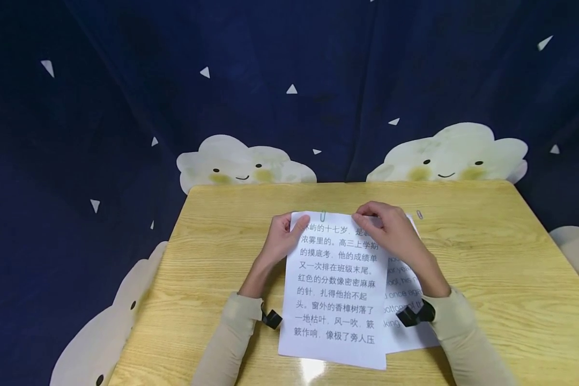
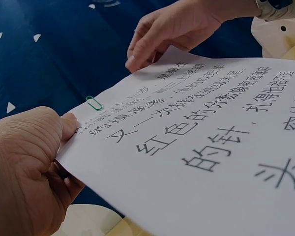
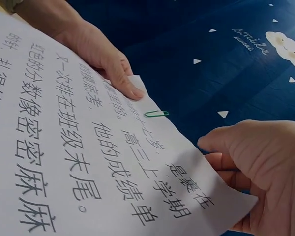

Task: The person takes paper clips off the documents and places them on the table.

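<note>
A white sheet of paper printed with Chinese text is held up by its top edge, with a green paper clip on that edge. At the top left corner my left hand pinches the sheet, thumb on the printed face and fingers behind. My right hand is at the top right corner. In the right wrist view its fingers pass behind the sheet, while the thumb sits just off the edge. How firmly they touch the paper is hidden.
A second sheet with English text lies on the wooden table, partly covered by the first. Near its top right corner is a purplish paper clip. Behind the table hangs a dark blue curtain with clouds and white triangles.
</note>
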{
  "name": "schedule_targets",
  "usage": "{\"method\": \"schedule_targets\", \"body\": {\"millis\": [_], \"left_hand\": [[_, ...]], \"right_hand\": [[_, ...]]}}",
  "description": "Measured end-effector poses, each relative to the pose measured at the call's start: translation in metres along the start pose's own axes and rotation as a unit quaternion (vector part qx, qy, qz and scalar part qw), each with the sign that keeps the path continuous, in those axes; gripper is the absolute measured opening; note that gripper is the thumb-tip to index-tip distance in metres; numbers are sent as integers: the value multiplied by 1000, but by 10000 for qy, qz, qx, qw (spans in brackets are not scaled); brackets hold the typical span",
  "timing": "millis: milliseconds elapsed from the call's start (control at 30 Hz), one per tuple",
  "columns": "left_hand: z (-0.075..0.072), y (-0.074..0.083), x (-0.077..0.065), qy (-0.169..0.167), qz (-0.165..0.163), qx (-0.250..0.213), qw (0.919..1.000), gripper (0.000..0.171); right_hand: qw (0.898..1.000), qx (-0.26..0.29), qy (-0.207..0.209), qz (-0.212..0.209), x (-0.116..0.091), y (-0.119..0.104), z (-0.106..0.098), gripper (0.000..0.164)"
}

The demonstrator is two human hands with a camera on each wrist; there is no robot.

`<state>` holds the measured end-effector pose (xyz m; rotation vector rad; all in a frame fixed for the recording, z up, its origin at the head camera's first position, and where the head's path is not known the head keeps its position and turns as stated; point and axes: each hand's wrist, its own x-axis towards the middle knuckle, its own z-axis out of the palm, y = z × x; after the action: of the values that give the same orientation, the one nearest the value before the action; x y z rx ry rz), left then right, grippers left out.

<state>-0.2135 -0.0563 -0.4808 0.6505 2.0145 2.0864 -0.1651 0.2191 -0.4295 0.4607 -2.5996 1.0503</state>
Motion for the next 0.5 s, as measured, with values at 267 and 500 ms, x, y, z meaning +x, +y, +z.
{"method": "schedule_targets", "body": {"millis": [267, 500], "left_hand": [[0, -2, 0, -20, 30, 7, 10000, 32], [2, -1, 0, -54, 25, -42, 10000, 30]], "right_hand": [[9997, -152, 51, -158, 0, -3, 9, 8], [9996, -236, 88, -149, -1, -7, 14, 9]]}}
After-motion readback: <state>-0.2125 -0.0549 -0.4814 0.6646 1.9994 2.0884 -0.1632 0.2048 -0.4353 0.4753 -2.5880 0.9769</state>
